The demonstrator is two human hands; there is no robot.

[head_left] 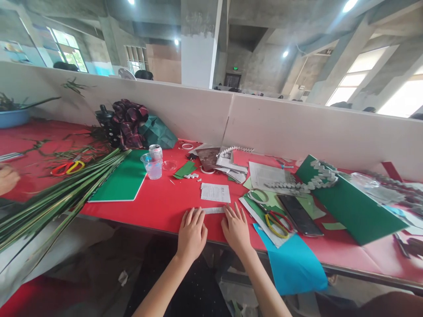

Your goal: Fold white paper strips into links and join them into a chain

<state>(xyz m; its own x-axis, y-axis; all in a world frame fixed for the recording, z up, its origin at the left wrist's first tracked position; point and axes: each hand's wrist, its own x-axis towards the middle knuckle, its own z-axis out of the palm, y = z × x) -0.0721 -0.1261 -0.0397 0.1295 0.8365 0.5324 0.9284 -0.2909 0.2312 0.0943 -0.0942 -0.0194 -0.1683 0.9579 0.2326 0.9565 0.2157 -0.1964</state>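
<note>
A narrow printed paper strip [213, 210] lies flat on the red tabletop [158, 207], near its front edge. My left hand [192, 231] rests over the strip's left end, fingers stretched forward and flat. On the right end lie the fingertips of my right hand [236, 225], its fingers spread. Neither hand grips the strip; the fingers cover both of its ends. Just beyond them sits a small printed sheet of paper [215, 193]. Close to my right hand are scissors [276, 223] with red and yellow handles and a roll of tape [258, 196].
Long green leaves [76, 189] overlap a green notebook [124, 176] on the left, by a plastic cup [152, 167] and a can [155, 152]. A phone [300, 215], blue paper [294, 264], a green board [353, 204] and folded paper chains [317, 178] occupy the right. Another person's hand [8, 178] shows far left.
</note>
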